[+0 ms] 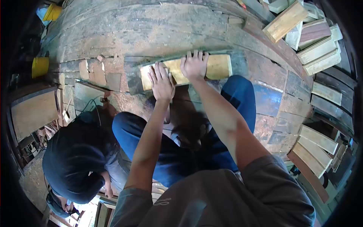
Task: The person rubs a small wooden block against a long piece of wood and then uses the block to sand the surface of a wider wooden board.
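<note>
A pale yellow wooden board (219, 66) lies crosswise in front of my knees, on a dark flat piece (239, 64) on the plank floor. My left hand (162, 83) rests flat on the board's left part, fingers stretched toward its far edge. A small pale sliver shows beside its index finger; what lies under the palm is hidden. Near the board's middle, my right hand (194, 65) grips it, the fingertips bent over the far edge. The board's right end is uncovered.
To my left a person in a dark shirt (75, 159) bends down close by. Several stacked wooden pieces (285, 20) stand at the far right, with more boards (314, 147) nearer. Yellow containers (40, 67) and scraps (97, 73) are at the left. Dust covers the planks (151, 30).
</note>
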### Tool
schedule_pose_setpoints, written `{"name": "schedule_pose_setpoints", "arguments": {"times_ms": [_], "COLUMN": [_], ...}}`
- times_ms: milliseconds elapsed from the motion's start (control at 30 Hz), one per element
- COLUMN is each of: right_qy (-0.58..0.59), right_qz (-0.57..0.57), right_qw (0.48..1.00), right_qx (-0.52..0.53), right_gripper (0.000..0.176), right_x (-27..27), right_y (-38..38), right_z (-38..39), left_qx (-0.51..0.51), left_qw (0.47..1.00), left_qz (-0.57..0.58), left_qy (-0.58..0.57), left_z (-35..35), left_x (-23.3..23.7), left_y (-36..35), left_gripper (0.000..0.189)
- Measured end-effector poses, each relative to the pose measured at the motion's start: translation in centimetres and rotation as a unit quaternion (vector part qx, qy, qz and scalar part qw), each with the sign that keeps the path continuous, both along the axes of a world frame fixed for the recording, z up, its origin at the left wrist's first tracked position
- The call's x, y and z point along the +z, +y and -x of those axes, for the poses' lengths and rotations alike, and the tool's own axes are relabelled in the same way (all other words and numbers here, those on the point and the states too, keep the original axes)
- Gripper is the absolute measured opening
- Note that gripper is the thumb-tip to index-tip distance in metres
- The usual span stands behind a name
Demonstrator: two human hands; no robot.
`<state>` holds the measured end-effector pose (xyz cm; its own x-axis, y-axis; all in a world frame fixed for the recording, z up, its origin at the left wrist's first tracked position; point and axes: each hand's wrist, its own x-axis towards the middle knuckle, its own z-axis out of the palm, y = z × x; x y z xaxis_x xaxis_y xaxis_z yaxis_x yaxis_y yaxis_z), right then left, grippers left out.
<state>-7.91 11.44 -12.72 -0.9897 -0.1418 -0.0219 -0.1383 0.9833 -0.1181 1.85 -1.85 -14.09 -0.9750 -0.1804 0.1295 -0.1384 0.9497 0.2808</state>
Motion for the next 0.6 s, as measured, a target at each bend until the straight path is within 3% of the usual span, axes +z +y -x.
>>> {"name": "schedule_pose_setpoints", "arguments": {"times_ms": [100,233,433,600], "right_qy": [0.01,0.012,0.027,-0.009], "right_qz": [-0.013,-0.005,0.011,0.003], "right_qw": [1.0,1.0,1.0,1.0], "right_qx": [0.0,-0.002,-0.002,-0.008], "right_gripper": [0.047,0.046,0.046,0.051], "right_x": [-0.9,-1.3,-1.1,-1.7], "right_y": [-0.3,-0.2,-0.2,-0.2], "right_z": [0.5,0.1,-0.1,0.2], "left_qx": [-0.005,0.098,0.02,0.068], "left_qw": [0.999,0.994,0.998,0.997], "left_qz": [0.044,0.036,0.013,0.018], "left_qy": [0.019,0.007,-0.057,0.039], "left_z": [4.2,6.5,-1.0,5.2], "left_x": [-0.9,-0.7,0.9,-0.8], "left_y": [-3.9,-4.9,3.2,-0.9], "left_gripper": [0.059,0.061,0.065,0.058]}}
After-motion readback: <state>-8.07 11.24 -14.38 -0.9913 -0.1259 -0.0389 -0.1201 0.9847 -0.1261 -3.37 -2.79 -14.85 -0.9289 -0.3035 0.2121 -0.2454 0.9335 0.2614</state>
